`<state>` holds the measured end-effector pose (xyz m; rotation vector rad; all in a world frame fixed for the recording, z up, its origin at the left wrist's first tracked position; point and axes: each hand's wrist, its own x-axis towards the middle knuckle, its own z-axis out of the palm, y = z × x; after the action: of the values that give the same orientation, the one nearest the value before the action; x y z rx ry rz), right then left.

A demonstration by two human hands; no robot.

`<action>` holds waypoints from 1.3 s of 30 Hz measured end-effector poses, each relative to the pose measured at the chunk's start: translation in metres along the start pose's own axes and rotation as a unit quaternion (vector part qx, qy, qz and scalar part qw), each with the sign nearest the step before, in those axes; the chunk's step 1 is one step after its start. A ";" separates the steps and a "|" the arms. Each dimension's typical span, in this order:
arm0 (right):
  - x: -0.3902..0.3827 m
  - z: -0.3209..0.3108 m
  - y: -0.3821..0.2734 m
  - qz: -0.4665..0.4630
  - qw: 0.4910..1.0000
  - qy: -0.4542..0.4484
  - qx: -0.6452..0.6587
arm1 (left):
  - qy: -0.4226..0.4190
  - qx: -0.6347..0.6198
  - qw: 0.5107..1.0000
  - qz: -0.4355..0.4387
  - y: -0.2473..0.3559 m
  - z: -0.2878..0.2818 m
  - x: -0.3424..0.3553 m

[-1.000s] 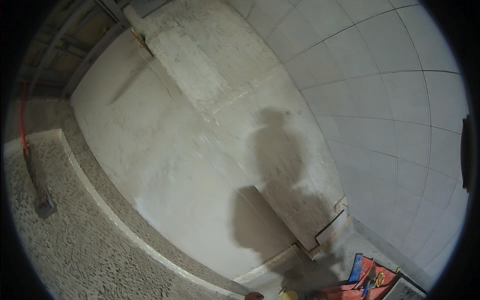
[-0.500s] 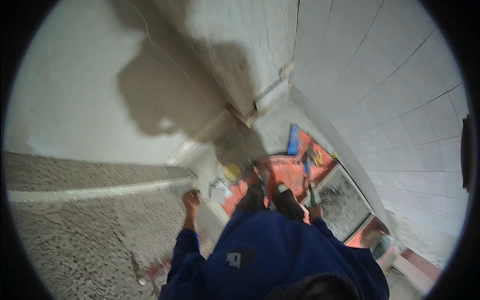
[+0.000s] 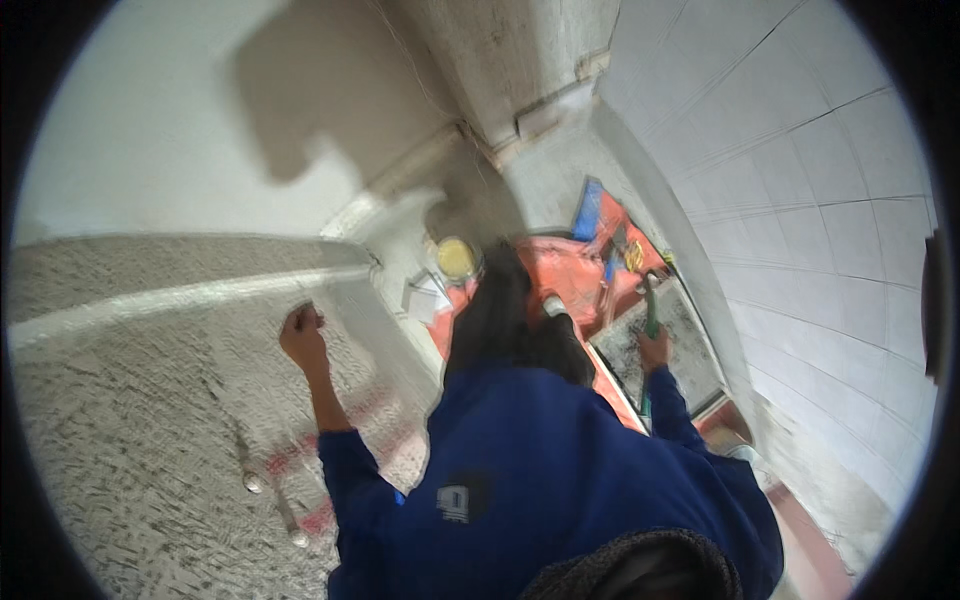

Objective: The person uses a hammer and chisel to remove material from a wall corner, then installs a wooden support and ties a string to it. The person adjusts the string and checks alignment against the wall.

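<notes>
Pale wall tiles (image 3: 800, 220) stand to the right of the right hand (image 3: 655, 348), its fingers closed round a slim green tool (image 3: 652, 312) — blurred, jutting past them both ways. The left hand's (image 3: 303, 335) fingers curl — whether holding anything, I cannot tell.

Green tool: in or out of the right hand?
In. The green tool passes through the right hand, showing above and below it.

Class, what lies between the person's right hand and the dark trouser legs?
In the head view, part of a grey panel lies between the right hand and the dark trouser legs.
</notes>
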<state>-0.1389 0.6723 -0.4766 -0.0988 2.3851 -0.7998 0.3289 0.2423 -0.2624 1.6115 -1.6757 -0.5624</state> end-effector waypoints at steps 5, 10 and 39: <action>-0.009 -0.016 -0.098 -0.315 0.930 0.094 0.165 | 0.067 -0.216 0.973 0.041 0.090 -0.004 0.090; -0.013 -0.006 -0.149 -0.208 0.964 0.081 0.142 | 0.100 -0.121 0.947 0.281 0.153 -0.010 0.164; -0.340 -0.249 -0.848 -0.691 0.611 0.308 0.235 | 0.150 -0.423 0.637 0.626 0.737 -0.199 0.537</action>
<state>-0.1078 0.1974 0.3419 -1.8723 2.1363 -2.4173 0.0233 -0.1612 0.5222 -0.2877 -1.4521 -0.2016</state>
